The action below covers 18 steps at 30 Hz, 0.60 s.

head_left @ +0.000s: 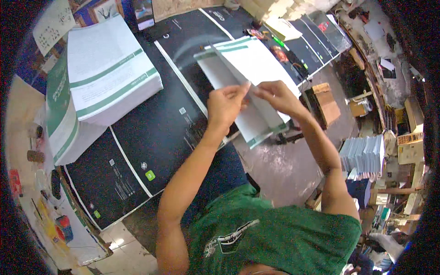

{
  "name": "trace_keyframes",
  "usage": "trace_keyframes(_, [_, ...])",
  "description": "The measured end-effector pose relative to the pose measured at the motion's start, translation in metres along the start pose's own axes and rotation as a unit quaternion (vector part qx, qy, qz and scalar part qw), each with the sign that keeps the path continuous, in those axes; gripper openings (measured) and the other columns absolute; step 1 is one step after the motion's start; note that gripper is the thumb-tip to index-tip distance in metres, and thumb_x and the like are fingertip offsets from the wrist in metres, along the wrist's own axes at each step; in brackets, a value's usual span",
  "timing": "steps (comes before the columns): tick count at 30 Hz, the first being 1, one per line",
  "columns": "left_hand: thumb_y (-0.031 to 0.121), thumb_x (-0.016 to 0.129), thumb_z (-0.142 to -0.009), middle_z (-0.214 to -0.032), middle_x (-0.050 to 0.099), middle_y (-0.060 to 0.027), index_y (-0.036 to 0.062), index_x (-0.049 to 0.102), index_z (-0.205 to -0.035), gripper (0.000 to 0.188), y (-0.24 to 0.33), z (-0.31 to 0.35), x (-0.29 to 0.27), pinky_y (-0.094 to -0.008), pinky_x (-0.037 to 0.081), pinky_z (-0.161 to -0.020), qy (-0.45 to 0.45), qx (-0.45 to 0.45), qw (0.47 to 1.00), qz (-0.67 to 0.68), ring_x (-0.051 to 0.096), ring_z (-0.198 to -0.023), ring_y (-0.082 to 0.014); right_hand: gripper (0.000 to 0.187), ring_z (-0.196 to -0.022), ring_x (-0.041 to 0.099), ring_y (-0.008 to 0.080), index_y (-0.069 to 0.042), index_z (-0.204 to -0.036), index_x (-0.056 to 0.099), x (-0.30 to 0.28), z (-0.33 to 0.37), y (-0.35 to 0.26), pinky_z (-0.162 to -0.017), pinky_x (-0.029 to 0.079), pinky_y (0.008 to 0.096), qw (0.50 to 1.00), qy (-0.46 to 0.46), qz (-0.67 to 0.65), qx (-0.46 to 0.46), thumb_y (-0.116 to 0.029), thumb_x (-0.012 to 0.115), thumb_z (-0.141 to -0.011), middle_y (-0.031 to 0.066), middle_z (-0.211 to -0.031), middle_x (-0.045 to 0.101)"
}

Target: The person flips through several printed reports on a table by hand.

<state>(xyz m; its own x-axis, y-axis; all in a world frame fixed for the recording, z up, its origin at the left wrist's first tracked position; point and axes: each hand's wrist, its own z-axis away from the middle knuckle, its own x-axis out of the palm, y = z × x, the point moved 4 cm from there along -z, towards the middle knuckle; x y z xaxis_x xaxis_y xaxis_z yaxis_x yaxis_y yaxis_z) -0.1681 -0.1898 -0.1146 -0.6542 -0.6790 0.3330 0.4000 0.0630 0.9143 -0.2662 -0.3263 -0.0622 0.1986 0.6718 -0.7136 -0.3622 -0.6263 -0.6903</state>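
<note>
White printed sheets with green bands (261, 62) lie at the right end of the black table, partly over its near edge. A sheet's raised edge stands up between my hands, with the greyish underside of the paper (215, 68) showing on the left. My left hand (224, 106) is closed, thumb and fingers pinching at this edge. Beside it, my right hand (278, 97) is closed too, its fingertips pinched on the paper's edge. The two hands are close together, fingertips nearly meeting. How many sheets they grip cannot be made out.
At the left stands a tall stack of green-banded printed sheets (110, 59). A green marker (278, 42) and small items lie behind the sheets in my hands. The black table (151, 133) carries white lines. A cardboard piece (326, 104) and a paper stack (362, 156) are at the right.
</note>
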Motion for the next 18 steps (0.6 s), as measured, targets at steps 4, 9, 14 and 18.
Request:
trace_keyframes(4, [0.028, 0.077, -0.085, -0.077, 0.069, -0.0064, -0.0057, 0.073, -0.088, 0.034, -0.010, -0.002, 0.007, -0.0246, 0.053, -0.062, 0.015, -0.040, 0.998, 0.043, 0.063, -0.066, -0.0108, 0.035, -0.093, 0.067, 0.0172, 0.004, -0.105, 0.066, 0.005, 0.013, 0.001, -0.083, 0.053, 0.0325, 0.997, -0.025, -0.070, 0.005, -0.026, 0.073, -0.088, 0.0104, -0.097, 0.070])
trace_keyframes(9, [0.026, 0.078, -0.085, -0.083, 0.070, -0.0070, -0.0038, 0.073, -0.090, 0.031, -0.024, 0.006, -0.001, -0.0252, 0.056, -0.067, -0.013, -0.079, 0.987, 0.142, 0.064, -0.068, -0.0121, 0.044, -0.093, 0.067, 0.0187, 0.003, -0.102, 0.063, 0.019, 0.014, 0.001, -0.082, 0.054, 0.0335, 0.995, 0.003, -0.101, -0.017, -0.030, 0.082, -0.080, 0.0094, -0.099, 0.068])
trace_keyframes(14, [0.026, 0.073, -0.089, -0.087, 0.070, -0.0072, -0.0037, 0.072, -0.094, 0.030, -0.023, 0.009, -0.014, -0.0273, 0.058, -0.071, -0.005, -0.089, 0.982, 0.169, 0.066, -0.071, -0.0132, 0.034, -0.091, 0.067, 0.0170, 0.002, -0.105, 0.062, 0.022, 0.008, -0.008, -0.082, 0.052, 0.0303, 0.989, -0.032, -0.146, 0.004, -0.019, 0.077, -0.084, 0.0085, -0.093, 0.067])
trace_keyframes(18, [0.021, 0.070, -0.092, -0.086, 0.069, -0.0065, -0.0044, 0.071, -0.095, 0.026, -0.021, 0.014, -0.021, -0.0273, 0.057, -0.069, 0.022, -0.056, 0.986, 0.157, 0.065, -0.069, -0.0131, 0.025, -0.081, 0.067, 0.0148, -0.002, -0.111, 0.067, 0.019, 0.011, -0.005, -0.072, 0.054, 0.0295, 0.988, 0.021, -0.155, -0.014, -0.014, 0.066, -0.089, 0.0122, -0.089, 0.070])
